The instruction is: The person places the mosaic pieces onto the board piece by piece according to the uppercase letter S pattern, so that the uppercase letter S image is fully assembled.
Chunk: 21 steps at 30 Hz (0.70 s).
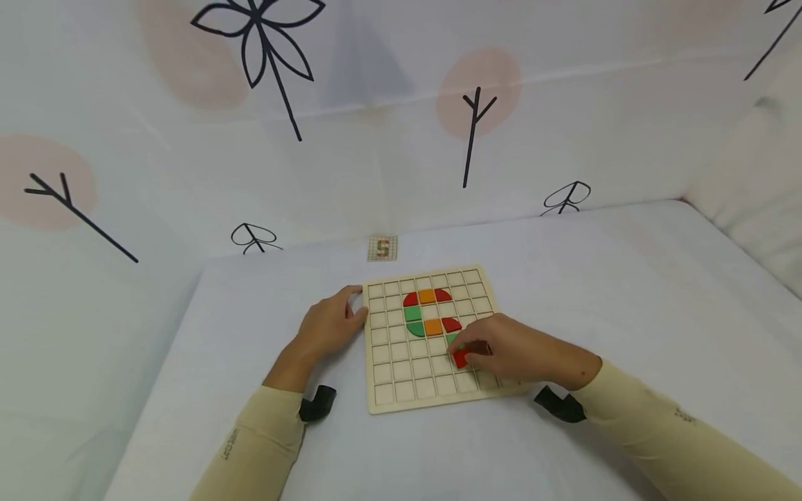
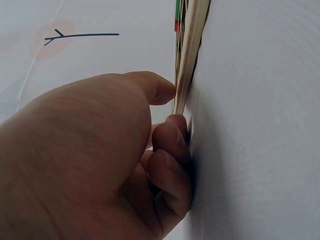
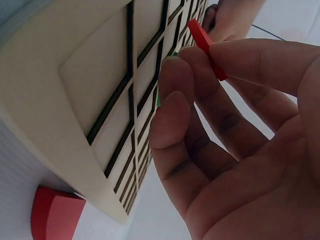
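Note:
A wooden grid board [image 1: 388,393] lies on the white table. Red quarter-round tiles [image 1: 443,295], orange square tiles [image 1: 433,327] and green tiles [image 1: 412,313] sit in its cells in a curving line. My right hand [image 1: 501,348] pinches a red tile [image 3: 207,50] between thumb and fingertips, close over the board's right half. Beneath its fingers a green tile [image 1: 452,339] shows partly. My left hand [image 1: 328,323] is at the board's left edge, thumb [image 2: 162,91] touching the wooden side and the other fingers bent low beside it.
Behind the board lies a small card [image 1: 382,248] with an S pattern of coloured tiles on a grid. Another red tile [image 3: 55,215] rests on the table beside the board's edge. A white cloth backdrop [image 1: 376,167] with line drawings rises behind the table.

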Motion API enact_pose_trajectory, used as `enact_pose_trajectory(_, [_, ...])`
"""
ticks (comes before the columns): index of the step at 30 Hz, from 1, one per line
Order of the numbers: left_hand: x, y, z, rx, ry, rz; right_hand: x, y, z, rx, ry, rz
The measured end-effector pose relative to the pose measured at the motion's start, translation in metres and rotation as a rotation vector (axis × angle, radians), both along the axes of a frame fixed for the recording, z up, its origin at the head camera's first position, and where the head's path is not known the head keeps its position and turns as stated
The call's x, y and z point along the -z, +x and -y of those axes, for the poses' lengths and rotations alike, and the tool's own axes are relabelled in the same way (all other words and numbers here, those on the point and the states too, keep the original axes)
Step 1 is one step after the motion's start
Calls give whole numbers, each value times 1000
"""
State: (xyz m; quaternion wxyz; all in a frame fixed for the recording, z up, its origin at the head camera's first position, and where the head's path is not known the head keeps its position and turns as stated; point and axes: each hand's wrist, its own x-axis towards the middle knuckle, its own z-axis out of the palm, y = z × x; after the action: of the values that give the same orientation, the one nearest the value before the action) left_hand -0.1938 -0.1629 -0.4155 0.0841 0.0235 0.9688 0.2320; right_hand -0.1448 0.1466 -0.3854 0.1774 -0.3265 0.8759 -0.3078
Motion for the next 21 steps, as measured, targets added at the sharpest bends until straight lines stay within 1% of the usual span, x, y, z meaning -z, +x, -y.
enact_pose_trajectory(6, [-1, -1, 0, -7, 1, -6, 3, 0, 2, -8, 23, -40])
enact_pose_trajectory(14, [2, -1, 0, 0, -7, -5, 10, 1, 5, 4, 54, -76])
enact_pose_trajectory(21, [1, -2, 0, -4, -10, 3, 11, 3, 5, 9, 71, -121])
